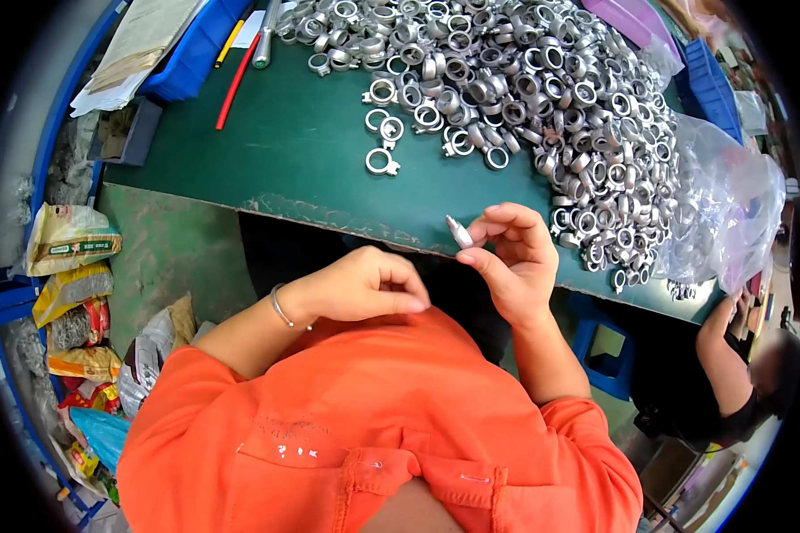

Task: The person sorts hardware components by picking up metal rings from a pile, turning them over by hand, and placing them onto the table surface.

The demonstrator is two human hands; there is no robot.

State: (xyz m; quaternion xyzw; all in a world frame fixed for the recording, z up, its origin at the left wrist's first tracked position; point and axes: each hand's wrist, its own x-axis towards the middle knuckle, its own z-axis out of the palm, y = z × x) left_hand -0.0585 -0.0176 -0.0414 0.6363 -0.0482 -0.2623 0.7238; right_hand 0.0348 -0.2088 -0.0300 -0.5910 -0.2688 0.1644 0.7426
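Observation:
My right hand (517, 262) pinches a small silvery-white piece with a narrow pointed tip (459, 233) between thumb and fingers, just over the table's front edge. Its exact kind is too small to tell. My left hand (364, 284), with a bangle on the wrist, is in front of my orange shirt. Its fingers are curled in and slightly blurred; whatever they hold, if anything, is hidden. Beyond both hands, a large heap of silver metal ring clamps (524, 84) covers the back and right of the green table (284, 160). Several rings lie apart, such as one ring clamp (380, 162).
A red stick (238, 82) and a blue bin (187, 53) are at the back left. Clear plastic bags (729, 195) lie at the right, near another person's arm (722, 360). Bags (71, 240) line the left shelf. A blue stool (603, 355) stands below the table.

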